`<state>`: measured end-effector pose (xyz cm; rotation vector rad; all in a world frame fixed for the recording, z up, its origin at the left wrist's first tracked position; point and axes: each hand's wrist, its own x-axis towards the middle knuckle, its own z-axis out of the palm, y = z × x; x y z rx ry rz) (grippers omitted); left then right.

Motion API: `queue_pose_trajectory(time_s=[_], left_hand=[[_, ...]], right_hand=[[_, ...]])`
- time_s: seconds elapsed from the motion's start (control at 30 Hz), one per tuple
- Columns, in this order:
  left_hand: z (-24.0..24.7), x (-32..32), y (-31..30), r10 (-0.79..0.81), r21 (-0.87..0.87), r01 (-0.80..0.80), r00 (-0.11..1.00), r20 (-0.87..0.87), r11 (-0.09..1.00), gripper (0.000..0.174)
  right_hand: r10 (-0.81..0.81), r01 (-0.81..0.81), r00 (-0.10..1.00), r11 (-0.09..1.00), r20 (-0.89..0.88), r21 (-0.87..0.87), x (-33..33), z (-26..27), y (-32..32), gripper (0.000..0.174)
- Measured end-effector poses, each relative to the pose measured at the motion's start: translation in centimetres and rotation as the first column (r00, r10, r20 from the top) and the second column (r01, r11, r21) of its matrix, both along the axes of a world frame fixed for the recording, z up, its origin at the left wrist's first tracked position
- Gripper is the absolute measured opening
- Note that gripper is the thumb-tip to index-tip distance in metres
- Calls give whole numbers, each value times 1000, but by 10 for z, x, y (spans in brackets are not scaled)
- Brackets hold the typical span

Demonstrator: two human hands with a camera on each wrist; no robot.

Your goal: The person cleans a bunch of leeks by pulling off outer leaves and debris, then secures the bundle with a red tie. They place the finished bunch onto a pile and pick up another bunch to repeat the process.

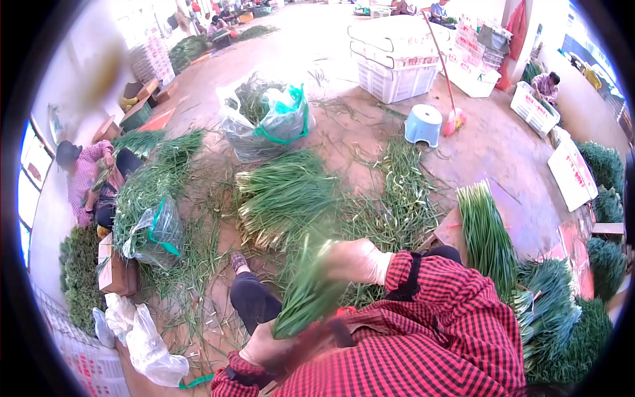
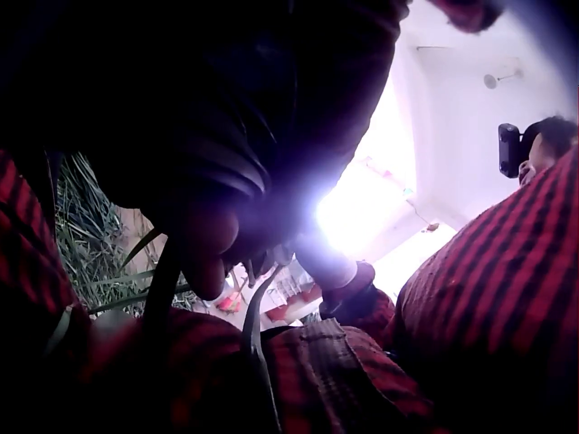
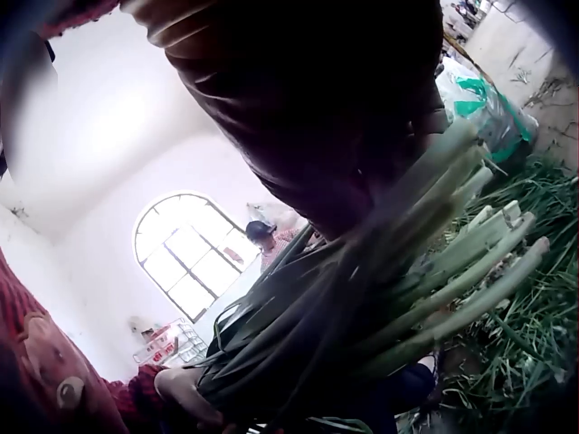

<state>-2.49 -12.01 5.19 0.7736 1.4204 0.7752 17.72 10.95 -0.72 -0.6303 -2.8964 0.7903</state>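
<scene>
A bunch of chives (image 1: 305, 291) lies slantwise in front of my body, blurred at its upper end. My right hand (image 1: 357, 261) grips it near the pale stalk ends, which stick out past the fingers (image 3: 425, 136) in the right wrist view. At the leafy end, my left hand (image 1: 264, 343) holds the green tips low by my lap. The left wrist view is dark; curled fingers (image 2: 210, 258) show there with a few loose blades hanging beside them. A large heap of chives (image 1: 284, 195) lies on the floor ahead.
Neat chives (image 1: 486, 231) lie on a board at my right, with more bundles (image 1: 549, 311) beyond. Stray leaves cover the floor. A blue stool (image 1: 423, 124), a stuffed clear bag (image 1: 261, 122) and white crates (image 1: 397, 69) stand ahead. Another person (image 1: 89, 175) sits at left.
</scene>
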Motion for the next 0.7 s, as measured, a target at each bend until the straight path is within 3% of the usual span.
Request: queue_pose_trajectory(time_s=[0.17, 0.3, 0.37, 0.47, 0.5, 0.53, 0.57, 0.6, 0.63, 0.67, 0.7], left_hand=[[-3, -4, -5, -15, 65, 20, 997, -73, 998, 38], [-2, -8, -6, -70, 73, 79, 990, -122, 994, 41], [-4, -10, -5, -56, 93, 61, 997, -54, 994, 45], [-18, -20, -9, -46, 175, 53, 998, -45, 983, 55], [-31, -23, -8, -54, 286, 60, 998, -28, 956, 61], [-41, -28, -8, -70, 301, 69, 998, -8, 951, 64], [-53, -39, -8, -93, 283, 116, 991, -94, 952, 63], [-53, -42, -6, -62, 159, 43, 991, 119, 986, 61], [-43, -38, -2, -29, 175, 4, 989, 142, 985, 60], [-44, -39, -1, 6, 164, -46, 972, 234, 985, 61], [-41, -44, -1, -13, 132, -19, 971, 239, 991, 64]], right_hand=[[-76, 55, 996, 931, -44, -362, 14, 29, -8, 26], [-19, 12, 998, 993, -63, -120, 8, 18, -11, 22], [58, -57, 998, 998, -26, 22, 6, 13, -11, 21], [150, -125, 972, 982, -181, 144, 9, -8, 1, 18], [133, -81, 980, 948, -149, 309, 8, -7, 0, 14], [96, -53, 989, 939, -112, 339, 11, 11, -3, 9], [72, -53, 996, 948, -47, 313, 11, 18, -3, 8], [103, -62, 987, 955, -127, 290, 12, 31, 1, 10], [94, -6, 976, 914, -197, 406, 13, 34, 5, 14], [-28, 50, 998, 913, -61, 405, 16, 34, 13, 14], [-52, 72, 997, 902, -57, 427, 22, 37, 23, 16]])
